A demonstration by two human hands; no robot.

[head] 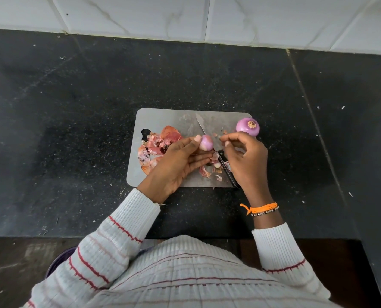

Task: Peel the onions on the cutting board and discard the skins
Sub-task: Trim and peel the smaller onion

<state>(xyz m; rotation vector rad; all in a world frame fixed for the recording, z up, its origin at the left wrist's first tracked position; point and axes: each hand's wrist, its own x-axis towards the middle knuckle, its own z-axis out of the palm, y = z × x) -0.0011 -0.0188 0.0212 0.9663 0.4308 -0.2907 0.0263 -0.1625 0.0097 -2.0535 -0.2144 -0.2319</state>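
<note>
The right hand (244, 158) hides the knife handle (226, 166); its pinched scrap is indiscernible.

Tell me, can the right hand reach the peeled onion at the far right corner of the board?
Probably yes. The right hand is just in front of the peeled onion, with only bare cutting board between, though its fingers pinch a skin scrap.

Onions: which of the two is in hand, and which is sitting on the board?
The smaller onion is held in the left hand above the cutting board. The larger onion rests untouched at the board's far right corner.
</note>
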